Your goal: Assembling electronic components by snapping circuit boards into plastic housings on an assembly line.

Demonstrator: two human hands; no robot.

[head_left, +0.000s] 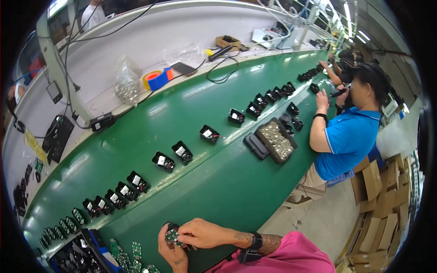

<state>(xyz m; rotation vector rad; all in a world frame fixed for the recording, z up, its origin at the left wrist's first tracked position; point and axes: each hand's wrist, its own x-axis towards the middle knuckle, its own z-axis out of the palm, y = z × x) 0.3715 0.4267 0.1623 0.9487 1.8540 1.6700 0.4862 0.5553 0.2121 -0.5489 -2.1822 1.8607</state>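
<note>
Low in the middle of the head view, my left hand (169, 251) is closed round a small black plastic housing (171, 224). A green circuit board (172, 236) with pale components lies against the housing's opening. From the right, my right hand (203, 232) reaches over it, fingers bent and pressed on the board's edge. How far the board sits inside cannot be made out. Loose circuit boards (136, 250) are heaped on the green bench just left of my hands. Beside them stands a blue-edged bin (101, 249) of black parts.
Black housings with white blocks inside (137, 181) form a long diagonal row, with upright circuit boards (78, 215) at its left end. A tray of small metal parts (276, 140) stands right of centre. A co-worker in a blue shirt (353, 129) sits at right, near cardboard boxes (380, 200).
</note>
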